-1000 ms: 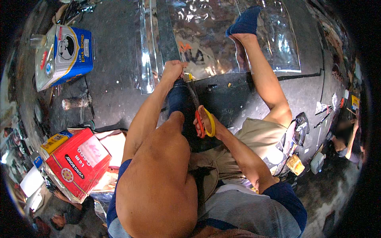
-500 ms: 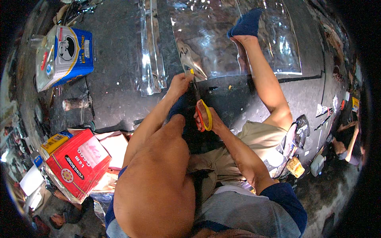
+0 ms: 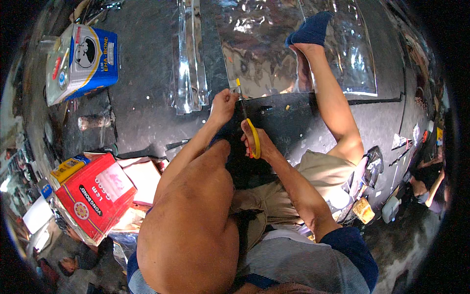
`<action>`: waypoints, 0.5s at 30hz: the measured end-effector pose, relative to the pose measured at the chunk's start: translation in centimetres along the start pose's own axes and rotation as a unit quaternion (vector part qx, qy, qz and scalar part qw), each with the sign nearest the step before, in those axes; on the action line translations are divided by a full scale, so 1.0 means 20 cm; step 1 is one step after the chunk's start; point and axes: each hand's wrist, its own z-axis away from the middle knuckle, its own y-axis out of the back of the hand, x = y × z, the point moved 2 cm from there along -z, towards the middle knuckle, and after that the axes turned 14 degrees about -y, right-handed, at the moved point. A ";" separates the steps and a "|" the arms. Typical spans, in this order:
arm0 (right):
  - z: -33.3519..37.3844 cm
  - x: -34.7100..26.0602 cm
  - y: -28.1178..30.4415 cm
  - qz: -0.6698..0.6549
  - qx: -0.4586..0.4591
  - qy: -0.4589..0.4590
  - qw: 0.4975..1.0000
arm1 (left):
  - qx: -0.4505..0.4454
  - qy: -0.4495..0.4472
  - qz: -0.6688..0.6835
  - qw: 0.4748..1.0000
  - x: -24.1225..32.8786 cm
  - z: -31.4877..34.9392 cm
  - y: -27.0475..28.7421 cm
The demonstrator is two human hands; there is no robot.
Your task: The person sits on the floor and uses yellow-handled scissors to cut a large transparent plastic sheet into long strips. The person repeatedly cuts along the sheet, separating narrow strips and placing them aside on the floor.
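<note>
My right hand (image 3: 258, 144) grips a pair of scissors (image 3: 254, 134) by the yellow and red handles, its blades pointing away from me. A small yellow piece shows by the blade tips. Beside the blades, my left hand (image 3: 223, 106) is closed in a pinch at the near left corner of a shiny clear plastic sheet (image 3: 264, 73). The blades reach that same corner; whether they are apart is hard to see. The sheet lies flat on the dark floor, and my foot in a blue sock (image 3: 313, 30) rests on it.
Long folded clear strips (image 3: 187, 73) lie left of the sheet. At the left stand a blue and white tin (image 3: 93, 61), a jar (image 3: 94, 121) lying on its side and a red box (image 3: 98, 196). A black plastic bag (image 3: 374, 164) and a yellowish block (image 3: 363, 210) lie right. Other people sit at both edges.
The sheet's near left corner, curled and creased before, now lies flatter. My left hand has shifted slightly down from the blade tips. The whole view has shifted a little.
</note>
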 end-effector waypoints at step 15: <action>0.04 -0.05 0.00 0.028 0.010 0.037 0.999 | 0.013 0.074 0.127 0.989 -0.11 -0.03 -0.04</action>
